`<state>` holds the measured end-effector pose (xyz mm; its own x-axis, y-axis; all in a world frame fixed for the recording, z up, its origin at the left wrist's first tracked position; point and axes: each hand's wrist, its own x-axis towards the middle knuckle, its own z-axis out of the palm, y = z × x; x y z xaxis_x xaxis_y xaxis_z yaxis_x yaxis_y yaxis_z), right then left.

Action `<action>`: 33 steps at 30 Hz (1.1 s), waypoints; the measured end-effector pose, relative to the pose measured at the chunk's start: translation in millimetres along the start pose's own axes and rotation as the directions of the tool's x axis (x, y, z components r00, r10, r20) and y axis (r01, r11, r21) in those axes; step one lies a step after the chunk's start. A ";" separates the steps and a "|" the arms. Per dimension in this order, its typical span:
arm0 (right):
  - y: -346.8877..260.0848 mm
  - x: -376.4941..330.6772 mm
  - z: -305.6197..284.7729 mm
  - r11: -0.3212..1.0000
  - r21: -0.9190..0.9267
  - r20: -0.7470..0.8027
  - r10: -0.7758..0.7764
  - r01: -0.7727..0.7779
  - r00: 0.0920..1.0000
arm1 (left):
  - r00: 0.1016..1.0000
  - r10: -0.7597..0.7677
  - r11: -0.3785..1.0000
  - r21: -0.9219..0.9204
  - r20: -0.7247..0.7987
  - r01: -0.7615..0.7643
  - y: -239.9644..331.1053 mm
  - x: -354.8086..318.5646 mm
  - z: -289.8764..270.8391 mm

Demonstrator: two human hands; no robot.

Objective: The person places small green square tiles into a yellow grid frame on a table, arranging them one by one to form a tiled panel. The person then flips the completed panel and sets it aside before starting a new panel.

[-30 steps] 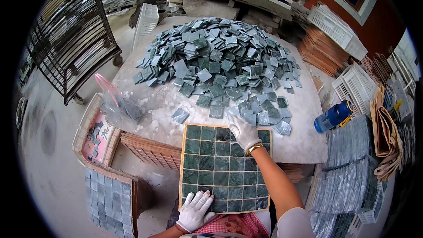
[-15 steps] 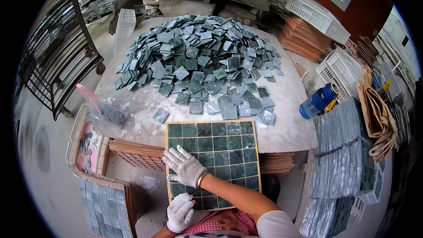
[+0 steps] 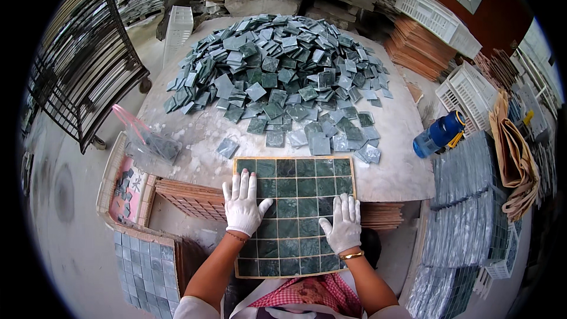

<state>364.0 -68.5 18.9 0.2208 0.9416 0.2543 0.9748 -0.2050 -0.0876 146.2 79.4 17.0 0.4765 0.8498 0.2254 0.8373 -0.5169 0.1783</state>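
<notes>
White-gloved left hand (image 3: 243,205) and right hand (image 3: 344,224) lie flat, thumbs spread, over the tan-edged tray (image 3: 295,158) of square dark-green stone tiles (image 3: 297,207), lower centre of frame; uneven pressure could skew loose tiles.

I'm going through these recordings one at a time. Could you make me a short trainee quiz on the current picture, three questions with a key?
1. True or false: at the tile grid, the left hand and the right hand are both bare.
2. How do most of the loose tiles lie on the table? A) in one neat column; B) in a jumbled heap; C) in a single straight row.
3. Fill in: the blue bottle is on the person's ____ side.

Key: 1. False, each wears a white glove. 2. B. 3. right.
</notes>
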 end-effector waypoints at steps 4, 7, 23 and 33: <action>-21.2 -23.9 -8.4 0.996 0.084 0.024 0.002 -0.004 1.000 | 0.925 0.373 0.922 -0.148 0.075 -0.359 56.0 -31.4 -6.7; -29.9 -34.1 -14.3 0.960 0.257 0.062 -0.130 0.110 0.990 | 0.835 0.536 0.810 -0.355 0.127 -0.466 66.8 -96.2 -20.8; -114.0 81.7 21.5 0.927 0.199 0.080 -0.340 0.319 0.937 | 0.989 -0.143 0.855 -0.498 0.045 0.146 -23.1 -181.0 -52.7; -109.6 117.2 -7.7 0.911 0.367 0.451 -0.350 0.187 0.821 | 0.980 -0.112 0.867 -0.498 -0.163 0.016 -16.4 -148.3 -63.7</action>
<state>283.3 62.3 65.7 -0.1734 0.9655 -0.1944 0.9185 0.0873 -0.3857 44.7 -44.8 41.7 0.3297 0.8738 0.3575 0.6002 -0.4863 0.6350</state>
